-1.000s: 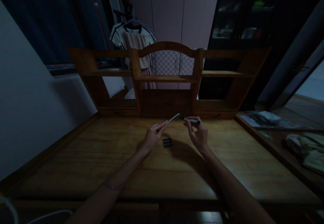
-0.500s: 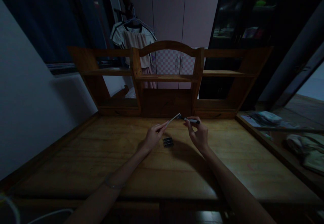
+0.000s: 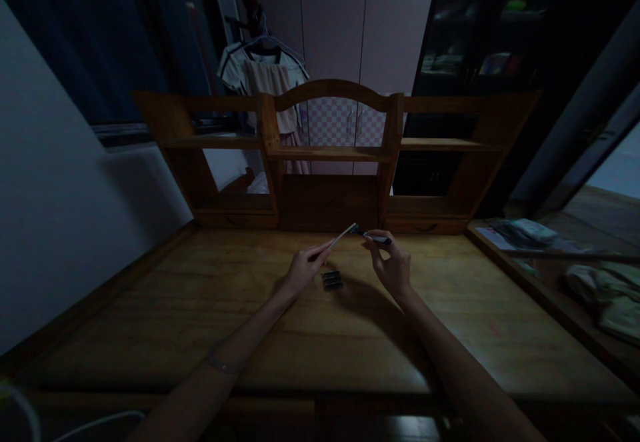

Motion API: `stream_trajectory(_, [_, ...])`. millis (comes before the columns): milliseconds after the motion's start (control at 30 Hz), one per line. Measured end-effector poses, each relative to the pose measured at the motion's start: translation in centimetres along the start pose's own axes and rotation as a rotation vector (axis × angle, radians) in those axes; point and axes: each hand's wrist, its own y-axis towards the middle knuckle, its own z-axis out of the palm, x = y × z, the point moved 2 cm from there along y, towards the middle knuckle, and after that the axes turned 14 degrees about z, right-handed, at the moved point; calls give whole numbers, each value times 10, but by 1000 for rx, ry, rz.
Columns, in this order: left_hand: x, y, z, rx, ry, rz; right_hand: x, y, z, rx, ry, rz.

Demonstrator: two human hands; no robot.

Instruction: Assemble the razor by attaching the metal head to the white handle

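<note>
My left hand [image 3: 301, 270] is closed on a thin, pale flat strip [image 3: 343, 235], seen nearly edge-on and slanting up to the right; its exact kind is unclear. Between the fingers of my right hand [image 3: 393, 265] is a razor [image 3: 380, 238] with a black and white handle. Its dark head points left, at the strip's upper end, and seems to touch it or lie very close. Below, on the wooden desk, rests a small black ribbed item [image 3: 332, 281], like a case of razor cartridges.
The wooden desk [image 3: 200, 309] has a shelf unit [image 3: 330, 155] along its back edge. Clothes [image 3: 270, 82] hang behind it at the left. At the right, beyond the raised desk edge, lie packaged things [image 3: 533, 231] and a pale cloth bag [image 3: 613, 295]. The light is dim.
The razor's handle end has dipped slightly and shifted a little left in my right hand. My left hand and the strip have barely moved.
</note>
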Motion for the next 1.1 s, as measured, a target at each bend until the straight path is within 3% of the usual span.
stream_trajectory(633, [5,-2,0,24,76,1,2,1,-1,-29,5,-34])
stream_trajectory(800, [11,-3,-6,-89,124,-4,4,3,-4,-47,6,-24])
stream_trajectory(933, [1,-1,-10,-147,170,63,2,3,-3,-26,10,-6])
stream_trajectory(1100, [-11,0,-2,-53,230,169,1,2,0,-15,10,11])
